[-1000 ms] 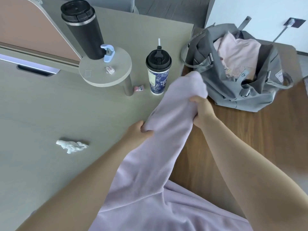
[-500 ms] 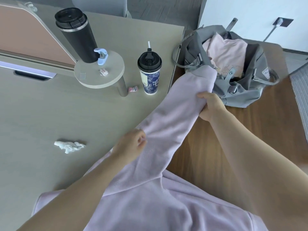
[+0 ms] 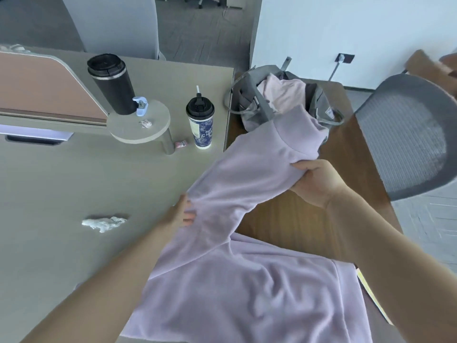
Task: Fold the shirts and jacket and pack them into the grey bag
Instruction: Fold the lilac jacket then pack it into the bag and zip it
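The lilac jacket [image 3: 247,288] lies spread flat at the near edge of the table, right under the person. One long sleeve [image 3: 247,174] runs up and away from it, slanting toward the far right. That slant is what matters next: the sleeve points away from the body of the jacket, so I think it has to be swung back down and across it to make a fold.

The right hand [image 3: 319,181] is closer to the sleeve's far end. Its fingers are closed around the cloth just below the cuff and hold it up off the table. The left hand [image 3: 181,215] is at the lower part of the sleeve, on its left edge. Its fingers are tucked into or under the cloth, and I cannot tell if they pinch it or just push on it.

The cuff end hangs over the front of the grey bag [image 3: 249,112], which sits on the brown wooden table [image 3: 284,219] just beyond the right hand. The bag is open and a pink shirt [image 3: 284,95] is already inside.

To the left is a pale grey desk [image 3: 74,181] with a crumpled tissue [image 3: 103,222], a paper cup [image 3: 200,125] with a lid, and a tall black mug [image 3: 111,82] on a small round shelf [image 3: 141,125]. A grey mesh chair [image 3: 408,134] stands on the right. Far behind are a white wall and a grey floor.
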The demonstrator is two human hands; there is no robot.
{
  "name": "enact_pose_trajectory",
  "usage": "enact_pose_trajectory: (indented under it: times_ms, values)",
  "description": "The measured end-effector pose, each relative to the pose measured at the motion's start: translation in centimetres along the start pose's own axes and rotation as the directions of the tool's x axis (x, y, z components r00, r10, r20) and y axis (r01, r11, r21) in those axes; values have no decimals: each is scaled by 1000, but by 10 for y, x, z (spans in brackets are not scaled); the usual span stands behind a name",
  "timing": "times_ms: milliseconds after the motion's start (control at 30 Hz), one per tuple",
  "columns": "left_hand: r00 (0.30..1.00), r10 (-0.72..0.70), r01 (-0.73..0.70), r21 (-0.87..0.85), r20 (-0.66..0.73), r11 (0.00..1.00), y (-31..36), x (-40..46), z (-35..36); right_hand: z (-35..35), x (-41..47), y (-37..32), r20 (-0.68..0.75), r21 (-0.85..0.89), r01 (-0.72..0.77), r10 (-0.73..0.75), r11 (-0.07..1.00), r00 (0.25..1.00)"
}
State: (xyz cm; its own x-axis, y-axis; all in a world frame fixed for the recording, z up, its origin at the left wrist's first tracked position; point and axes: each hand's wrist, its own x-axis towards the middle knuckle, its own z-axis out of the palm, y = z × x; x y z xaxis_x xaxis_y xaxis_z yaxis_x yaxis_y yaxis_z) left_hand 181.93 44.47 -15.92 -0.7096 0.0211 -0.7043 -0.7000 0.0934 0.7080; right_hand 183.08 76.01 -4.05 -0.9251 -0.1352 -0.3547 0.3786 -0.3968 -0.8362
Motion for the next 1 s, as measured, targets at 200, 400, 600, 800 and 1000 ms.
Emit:
enact_pose_trajectory:
  times_ms: [200,400,600,800,1000]
  values:
    - [996,48,-42,71,-74,997,-2,-2,10,-28,-90,53,66,-244,-135,155,960,986]
    - [998,-20,0,296,66,955,-14,0,4,-49,-136,78,83,-550,-201,293,811,953]
    - [935,312,-221,409,-169,885,-20,-26,25,-75,-126,95,101,-776,-168,382,608,919]
    - [959,235,-115,539,-161,834,-82,-27,30,-130,-131,134,-205,-842,-335,323,422,924]
    - [983,92,-68,150,-156,986,-68,-40,47,-97,-155,139,-417,-711,-391,97,584,904]
